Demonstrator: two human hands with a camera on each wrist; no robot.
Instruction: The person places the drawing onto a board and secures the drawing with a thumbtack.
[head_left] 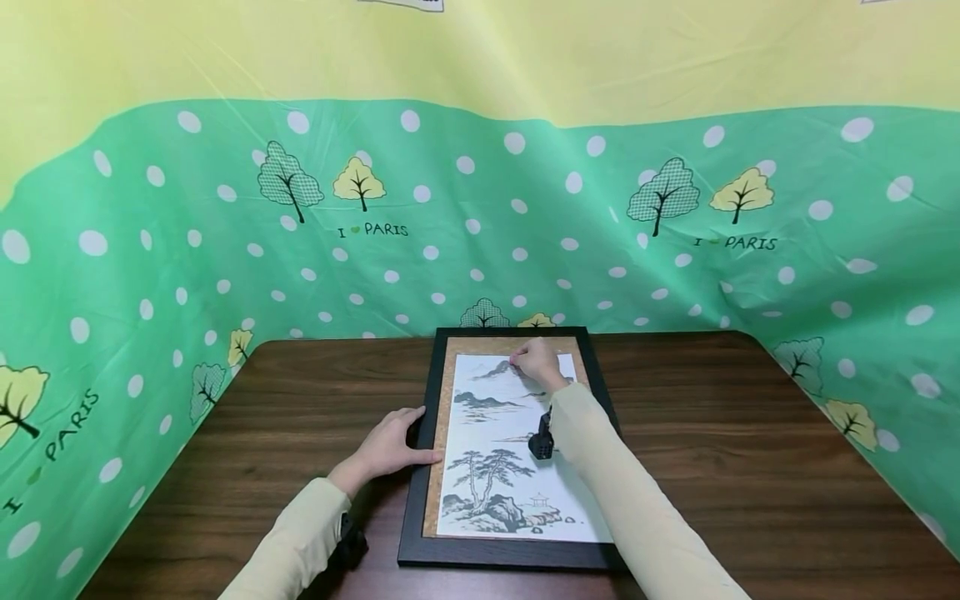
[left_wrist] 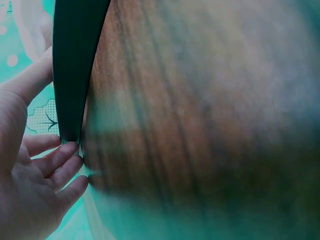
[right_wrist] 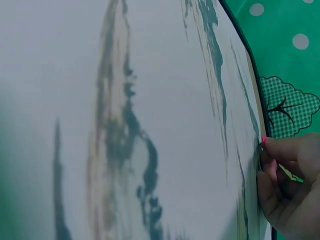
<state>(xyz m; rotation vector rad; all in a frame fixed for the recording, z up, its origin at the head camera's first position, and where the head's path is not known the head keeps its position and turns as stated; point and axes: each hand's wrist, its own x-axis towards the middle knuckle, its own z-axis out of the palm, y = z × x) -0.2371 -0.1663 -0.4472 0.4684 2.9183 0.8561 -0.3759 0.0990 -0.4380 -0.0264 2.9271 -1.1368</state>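
Note:
A cork board (head_left: 448, 392) in a black frame (head_left: 510, 555) lies on the table, a white sheet with an ink landscape (head_left: 487, 425) on top of it. At the frame's left side, my left hand (head_left: 386, 448) grips the edge, thumb over the top and fingers against the outer side. The left wrist view shows these fingers (left_wrist: 72, 167) along the black edge (left_wrist: 75, 65). Near the top of the sheet, my right hand (head_left: 538, 364) pinches a small pink push pin (right_wrist: 264, 140) between thumb and fingers. Whether its point is in the sheet cannot be told.
The dark wooden table (head_left: 720, 467) extends on both sides of the frame. A green and yellow printed cloth (head_left: 525, 225) hangs behind the table and along its sides. Each wrist carries a small black camera (head_left: 542, 437). The right forearm (head_left: 630, 475) covers the frame's lower right part.

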